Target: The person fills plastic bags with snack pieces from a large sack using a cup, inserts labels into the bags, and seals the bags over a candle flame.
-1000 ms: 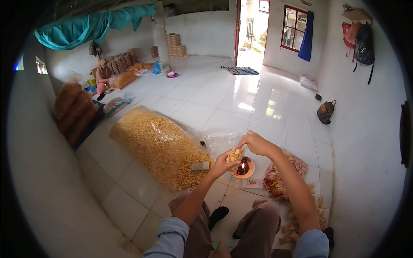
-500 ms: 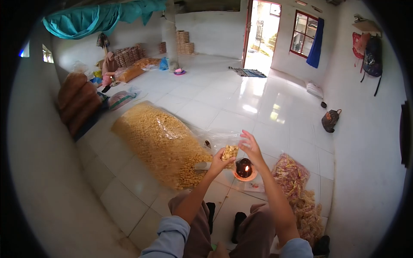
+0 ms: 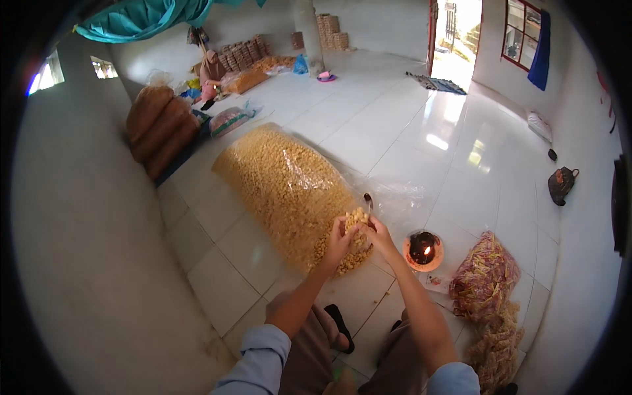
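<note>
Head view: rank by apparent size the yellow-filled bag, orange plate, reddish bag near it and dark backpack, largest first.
1. Yellow-filled bag
2. Reddish bag
3. Orange plate
4. Dark backpack
Distance leaves the backpack's true size unsure.

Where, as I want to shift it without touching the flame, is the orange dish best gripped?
Probably by the near rim of the orange dish, coming in low from the near side: bare edge shows there, while the flame rises from the dark middle, so avoid reaching over it.
</note>
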`<state>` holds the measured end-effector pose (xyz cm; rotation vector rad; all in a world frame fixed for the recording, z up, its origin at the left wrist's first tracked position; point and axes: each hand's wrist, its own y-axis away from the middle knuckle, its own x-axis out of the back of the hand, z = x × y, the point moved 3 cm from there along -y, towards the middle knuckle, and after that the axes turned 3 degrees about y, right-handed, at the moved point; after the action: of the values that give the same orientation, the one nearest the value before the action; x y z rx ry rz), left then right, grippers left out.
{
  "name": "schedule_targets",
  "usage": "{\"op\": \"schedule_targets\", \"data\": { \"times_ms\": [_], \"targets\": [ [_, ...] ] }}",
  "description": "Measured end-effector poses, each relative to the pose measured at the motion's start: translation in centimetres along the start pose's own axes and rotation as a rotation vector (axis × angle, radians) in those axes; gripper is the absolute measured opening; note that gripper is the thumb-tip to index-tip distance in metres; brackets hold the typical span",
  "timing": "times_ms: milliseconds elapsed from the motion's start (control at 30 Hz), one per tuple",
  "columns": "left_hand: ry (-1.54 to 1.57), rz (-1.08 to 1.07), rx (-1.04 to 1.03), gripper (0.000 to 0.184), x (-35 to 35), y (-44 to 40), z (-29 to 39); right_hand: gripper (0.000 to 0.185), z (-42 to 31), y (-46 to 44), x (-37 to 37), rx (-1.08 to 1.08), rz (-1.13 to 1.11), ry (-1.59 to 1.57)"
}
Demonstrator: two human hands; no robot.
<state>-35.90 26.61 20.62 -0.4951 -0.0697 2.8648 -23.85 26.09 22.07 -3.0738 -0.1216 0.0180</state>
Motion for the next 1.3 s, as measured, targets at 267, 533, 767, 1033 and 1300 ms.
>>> {"op": "schedule_targets", "data": {
  "times_ms": [267, 533, 767, 1033, 1300],
  "targets": [
    [0.126, 0.154, 0.21, 0.029, 2.8, -0.8, -4.0, 0.033, 5.8, -1.8, 0.6, -0.039, -0.042, 0.043],
    [-0.036, 0.195, 0.194, 0.019, 5.1, -0.4, -4.2, 0.03, 6.5, -1.2, -1.1, -0.091, -0.11, -0.048],
    [0.006, 0.241, 0.283, 0.019, 4.8, -0.2, -3.6, 0.023, 6.2, -1.2, -1.3, -0.186, -0.002, 0.036],
    [-0.013, 0.341, 0.255, 0.017, 6.9, -1.4, -8.5, 0.03, 8.3, -2.5, -2.8, -0.254, 0.007, 0.012],
    [0.198, 0.506, 0.485, 0.015, 7.5, -0.2, -13.7, 0.026, 18.4, -3.5, -2.8, -0.421, 0.116, 0.049]
  ]
}}
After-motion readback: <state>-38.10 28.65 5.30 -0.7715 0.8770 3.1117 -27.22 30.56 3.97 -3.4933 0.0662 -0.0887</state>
